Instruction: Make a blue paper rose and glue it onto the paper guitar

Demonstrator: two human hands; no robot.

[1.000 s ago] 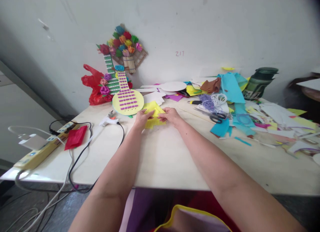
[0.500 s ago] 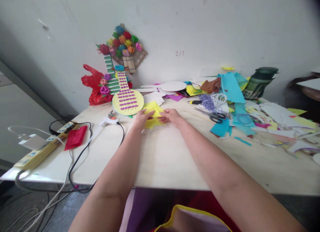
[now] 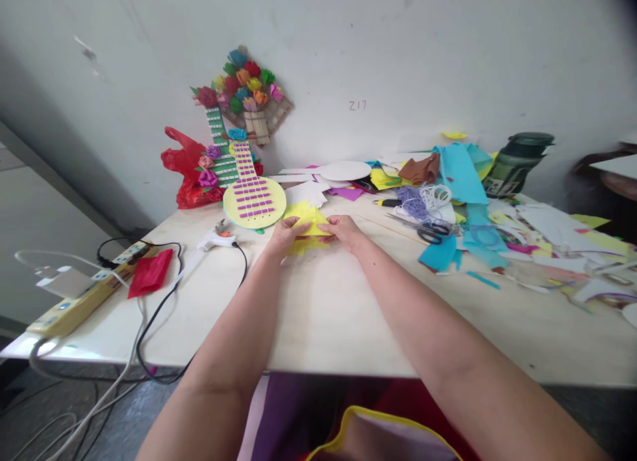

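A piece of bright yellow crepe paper (image 3: pixel 309 221) is held between my two hands above the middle of the table. Its lower edge is folded into a straight line, and more yellow shows below it. My left hand (image 3: pixel 288 234) pinches the left end, thumb on top. At the right end my right hand (image 3: pixel 342 231) grips it the same way. Just behind my left hand lies a yellow paper guitar (image 3: pixel 255 202) with purple strips. A white glue gun (image 3: pixel 219 239) rests to the left of my hands.
On the left stand a power strip (image 3: pixel 74 310) and a red packet (image 3: pixel 150 274), with cables hanging over the edge. Scissors (image 3: pixel 428 231), yarn (image 3: pixel 421 203), blue crepe paper (image 3: pixel 462 176) and paper scraps cover the right. A green bottle (image 3: pixel 517 166) stands behind them.
The yellow crepe paper has gone from a looser, spread sheet to one with a straight folded edge between my hands. My fingers have shifted slightly; the table items stay put.
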